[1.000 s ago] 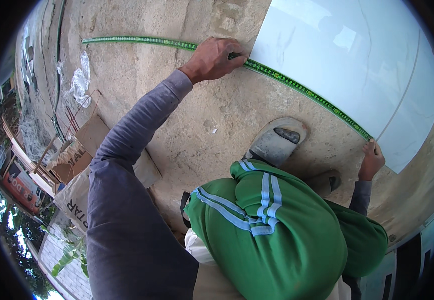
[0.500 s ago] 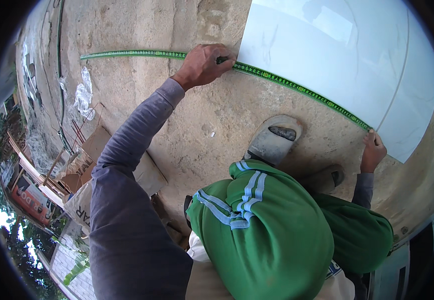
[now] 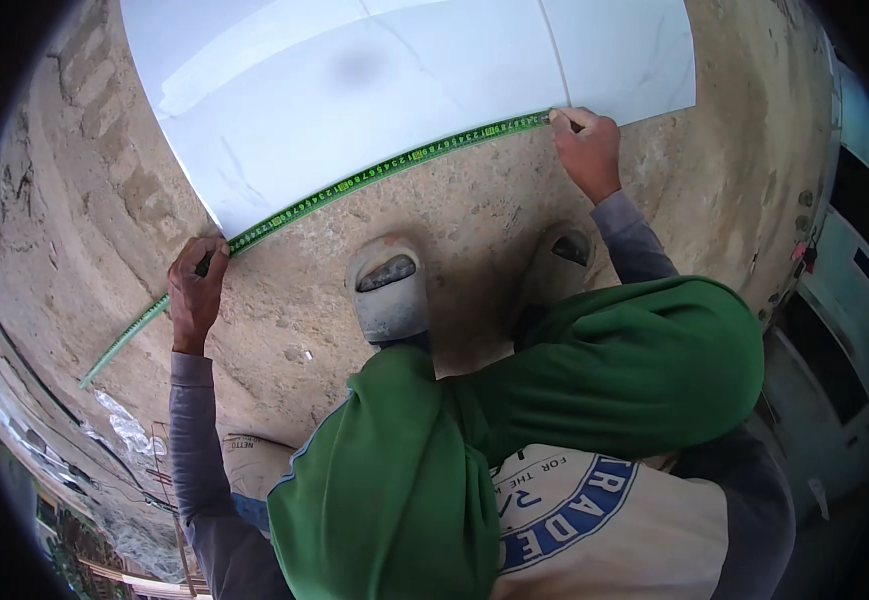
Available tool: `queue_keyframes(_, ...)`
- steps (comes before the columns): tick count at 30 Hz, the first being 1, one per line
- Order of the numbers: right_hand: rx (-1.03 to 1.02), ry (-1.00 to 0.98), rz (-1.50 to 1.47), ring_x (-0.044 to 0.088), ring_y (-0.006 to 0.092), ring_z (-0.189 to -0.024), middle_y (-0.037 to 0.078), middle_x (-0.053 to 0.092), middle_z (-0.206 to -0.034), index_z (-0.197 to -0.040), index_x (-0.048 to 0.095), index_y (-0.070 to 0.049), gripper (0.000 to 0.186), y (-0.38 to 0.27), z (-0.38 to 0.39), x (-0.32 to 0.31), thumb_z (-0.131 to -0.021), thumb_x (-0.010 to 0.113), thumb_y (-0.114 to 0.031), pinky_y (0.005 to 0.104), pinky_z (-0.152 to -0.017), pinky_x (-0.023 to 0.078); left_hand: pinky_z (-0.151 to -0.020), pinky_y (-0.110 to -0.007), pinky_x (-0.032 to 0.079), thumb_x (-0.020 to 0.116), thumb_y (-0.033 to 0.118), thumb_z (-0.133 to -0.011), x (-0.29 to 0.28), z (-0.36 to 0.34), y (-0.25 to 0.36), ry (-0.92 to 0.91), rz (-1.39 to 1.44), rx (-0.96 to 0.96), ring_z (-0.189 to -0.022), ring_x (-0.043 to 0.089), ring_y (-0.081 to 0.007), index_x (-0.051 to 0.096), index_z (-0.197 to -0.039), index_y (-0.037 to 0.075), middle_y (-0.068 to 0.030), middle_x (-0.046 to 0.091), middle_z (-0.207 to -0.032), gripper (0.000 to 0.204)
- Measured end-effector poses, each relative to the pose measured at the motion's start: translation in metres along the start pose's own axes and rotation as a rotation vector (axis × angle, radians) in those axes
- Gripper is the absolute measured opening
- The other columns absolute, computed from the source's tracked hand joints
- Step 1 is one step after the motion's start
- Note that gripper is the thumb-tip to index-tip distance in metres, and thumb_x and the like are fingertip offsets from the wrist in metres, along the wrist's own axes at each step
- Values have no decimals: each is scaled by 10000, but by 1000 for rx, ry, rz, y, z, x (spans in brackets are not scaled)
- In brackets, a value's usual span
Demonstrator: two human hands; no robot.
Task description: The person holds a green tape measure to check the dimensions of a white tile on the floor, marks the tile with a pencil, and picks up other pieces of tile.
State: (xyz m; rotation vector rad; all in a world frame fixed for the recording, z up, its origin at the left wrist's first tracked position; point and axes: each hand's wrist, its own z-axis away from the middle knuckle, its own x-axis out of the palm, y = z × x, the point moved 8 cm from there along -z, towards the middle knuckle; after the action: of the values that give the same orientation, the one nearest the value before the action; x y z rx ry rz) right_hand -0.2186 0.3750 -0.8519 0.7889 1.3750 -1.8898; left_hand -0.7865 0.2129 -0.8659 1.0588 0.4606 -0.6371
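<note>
A green tape measure blade (image 3: 416, 156) with dark markings lies along the near edge of a glossy white tile (image 3: 284, 110) with faint grey veins. My left hand (image 3: 197, 285) pinches the blade at the tile's near left corner. From there the tape's loose part (image 3: 126, 340) runs on past my hand, over the ground to the lower left. My right hand (image 3: 590, 152) is closed on the tape's other end, where a grey line (image 3: 557, 45) across the white surface meets the near edge. Whether that line is a joint or a mark, I cannot tell.
My sandalled feet (image 3: 389, 290) stand on rough, dusty ground (image 3: 474, 200) just short of the tape. Crumpled clear plastic (image 3: 124, 425), a dark hose (image 3: 29, 365) and a paper sack (image 3: 254, 465) lie at the lower left. A pale wall with dark openings (image 3: 824, 350) stands at right.
My view has turned, so the tile and tape now slant up to the right. Both hands still grip the tape at the same places along the tile's edge.
</note>
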Motion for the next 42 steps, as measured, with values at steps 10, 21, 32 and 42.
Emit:
queue_keyframes(10,-46,16,65,668,287,-638,220,679,-745,-866,741,45,214,-13,8,-6,-901,682,-158,408,-646,498,-716,-317,485,698,82,-986,1,-7,11,-26,3,-2,-768,594,-159,718,-1001,-4,-71,661,-888,89)
queue_keyframes(21,-5,6,65,582,102,-646,142,670,-689,-948,751,72,240,-7,3,-6,-925,694,-160,332,-617,481,-736,-324,494,691,78,-994,4,-6,-3,-59,7,-44,-793,599,-169,709,-1014,-8,-75,666,-915,90)
queue_keyframes(32,78,-18,31,634,122,-671,144,707,-720,-1021,779,53,245,2,2,3,-930,715,-165,319,-663,508,-753,-368,546,717,124,-964,-5,-6,6,-11,-37,23,-810,699,-253,739,-996,6,-125,727,-951,124)
queue_keyframes(42,124,-88,-24,702,148,-745,126,759,-867,-1144,760,122,341,23,-2,6,-996,728,-183,300,-696,594,-786,-360,586,699,294,-1000,-7,5,-13,53,-94,108,-876,729,-228,771,-1074,59,-68,751,-1022,256)
